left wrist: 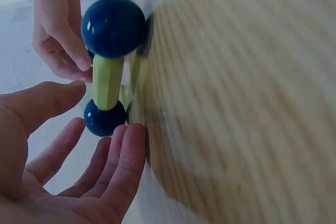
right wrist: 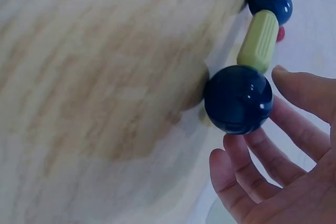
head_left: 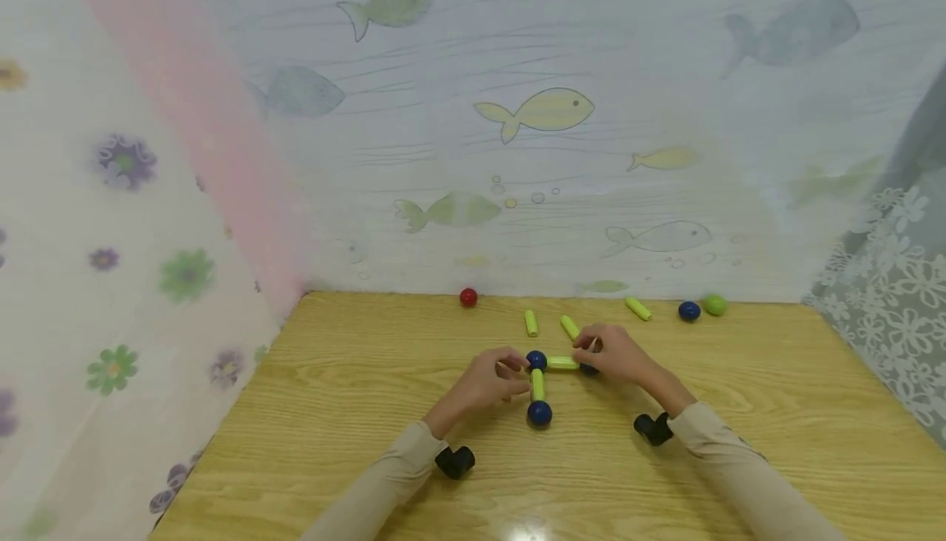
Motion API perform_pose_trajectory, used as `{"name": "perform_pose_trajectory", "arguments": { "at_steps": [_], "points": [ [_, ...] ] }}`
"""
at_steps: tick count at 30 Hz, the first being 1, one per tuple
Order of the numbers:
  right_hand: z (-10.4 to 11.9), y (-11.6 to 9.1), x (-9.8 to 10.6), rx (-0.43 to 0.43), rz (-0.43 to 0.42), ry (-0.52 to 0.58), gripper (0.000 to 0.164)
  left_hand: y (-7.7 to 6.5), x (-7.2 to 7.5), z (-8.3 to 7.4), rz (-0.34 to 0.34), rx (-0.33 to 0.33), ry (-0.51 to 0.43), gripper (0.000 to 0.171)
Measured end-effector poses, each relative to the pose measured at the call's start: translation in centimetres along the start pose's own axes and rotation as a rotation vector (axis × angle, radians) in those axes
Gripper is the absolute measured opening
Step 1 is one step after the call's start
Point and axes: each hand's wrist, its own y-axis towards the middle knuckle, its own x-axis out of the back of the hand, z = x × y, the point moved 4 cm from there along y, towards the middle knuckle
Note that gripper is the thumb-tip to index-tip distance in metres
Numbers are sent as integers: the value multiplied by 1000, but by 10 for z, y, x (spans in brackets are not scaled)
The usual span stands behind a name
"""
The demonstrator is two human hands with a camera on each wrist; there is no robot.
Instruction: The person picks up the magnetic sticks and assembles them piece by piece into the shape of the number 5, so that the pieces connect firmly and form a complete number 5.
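On the table stands an L-shaped build of blue balls and yellow-green ribbed sticks. Its corner ball (head_left: 536,360) joins one stick (head_left: 537,386) running toward me to a front ball (head_left: 539,414). A second stick (head_left: 564,363) runs right to an end ball (right wrist: 239,99), partly covered by my right hand in the head view. My left hand (head_left: 493,378) is beside the corner ball, fingers loosely spread, thumb apart from it in the left wrist view. My right hand (head_left: 615,352) is around the end ball, fingertips right at its surface and thumb near the stick's end.
Loose yellow-green sticks lie behind the build: one (head_left: 530,323) upright in view, one (head_left: 569,327) by my right fingers, another (head_left: 638,309) farther right. A red ball (head_left: 469,297), a blue ball (head_left: 689,311) and a green ball (head_left: 714,304) sit along the table's back edge.
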Motion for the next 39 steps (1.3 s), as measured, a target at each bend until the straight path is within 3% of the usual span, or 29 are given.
{"name": "perform_pose_trajectory", "arguments": {
  "at_steps": [6,9,13,24,30,34,39],
  "points": [
    [0,5,2,-34,-23,-5,13,10,5,3,-48,18,7,31],
    [-1,10,5,-75,-66,-22,7,15,5,3,-46,15,10,34],
    [-4,20,7,-151,-101,-45,11,20,2,1,-32,5,33,36],
    [-25,34,18,-170,-99,-46,24,32,-3,-1,4,-44,117,36],
    [-28,40,5,-154,-8,9,25,32,0,2,-13,-37,127,32],
    [-28,42,2,-165,2,-10,15,33,-4,2,-13,-26,102,33],
    [-27,32,6,-138,-15,-36,11,34,-10,2,-6,24,-29,33]
  ]
}}
